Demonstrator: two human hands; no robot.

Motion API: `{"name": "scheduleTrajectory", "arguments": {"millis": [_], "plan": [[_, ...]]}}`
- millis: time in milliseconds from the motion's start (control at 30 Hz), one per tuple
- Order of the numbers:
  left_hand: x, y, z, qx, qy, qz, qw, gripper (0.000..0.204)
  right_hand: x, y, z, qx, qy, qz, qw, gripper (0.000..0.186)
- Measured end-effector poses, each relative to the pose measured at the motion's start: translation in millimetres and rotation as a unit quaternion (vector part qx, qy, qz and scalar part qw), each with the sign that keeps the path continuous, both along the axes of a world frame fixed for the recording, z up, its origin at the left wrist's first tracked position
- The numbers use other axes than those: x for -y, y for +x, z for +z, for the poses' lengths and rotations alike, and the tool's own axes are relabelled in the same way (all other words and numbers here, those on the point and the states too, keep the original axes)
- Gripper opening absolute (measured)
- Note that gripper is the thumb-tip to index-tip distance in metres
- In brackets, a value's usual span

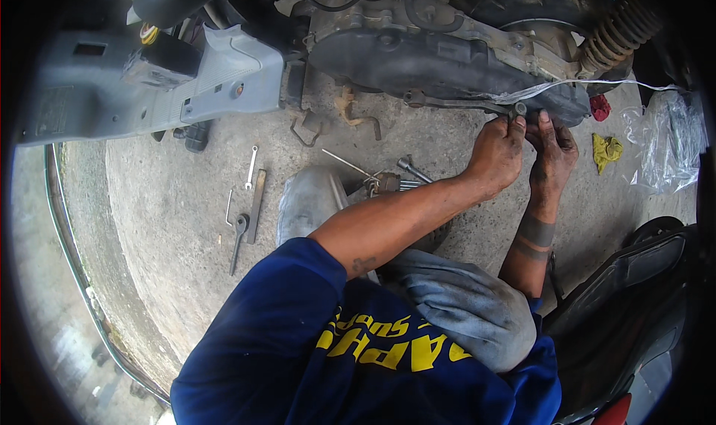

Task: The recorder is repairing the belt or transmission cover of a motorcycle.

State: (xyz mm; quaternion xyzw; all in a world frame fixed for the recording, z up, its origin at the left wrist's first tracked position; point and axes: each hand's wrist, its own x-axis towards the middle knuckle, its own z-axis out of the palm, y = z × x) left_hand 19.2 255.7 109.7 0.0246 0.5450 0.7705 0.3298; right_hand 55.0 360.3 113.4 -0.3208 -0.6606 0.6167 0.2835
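Observation:
A dark engine cover [418, 61] of a scooter lies across the top, a metal lever [462, 104] running along its lower edge. At the lever's rounded right end, my left hand [495, 153] is closed, thumb and fingers pinched at the tip. Close beside it, my right hand [553, 148] has its fingers bent upward and drawn together under the cover's right end. Whatever lies between the right fingertips is hidden. A pale thin strip [548, 89] crosses the cover just above both hands.
Left on the concrete lie a small wrench [251, 167], a flat metal bar [256, 207] and a ratchet [239, 244]. Several tools, including a socket wrench [414, 169], lie near my knee. Rightward are a yellow rag [607, 152], red cloth [600, 107] and clear plastic [673, 145].

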Motion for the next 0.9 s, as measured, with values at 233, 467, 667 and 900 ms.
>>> {"name": "scheduleTrajectory", "arguments": {"millis": [233, 467, 667, 900], "plan": [[7, 7, 8, 0.006, -0.022, -0.027, 0.999, 0.039, 12, -8, 3, -0.022, 0.111, 0.043, 0.993, 0.023], [37, 11, -6, -0.058, -0.076, -0.107, 0.990, 0.039, 15, 3, 10, 0.018, 0.204, 0.089, 0.975, 0.029], [129, -16, -42, -0.290, -0.181, 0.171, 0.924, 0.038, 6, 7, 1, 0.044, 0.153, 0.119, 0.980, 0.032], [141, -33, -36, -0.240, -0.068, 0.127, 0.960, 0.050, 11, 7, -5, 0.069, 0.189, 0.072, 0.977, 0.034]]}}
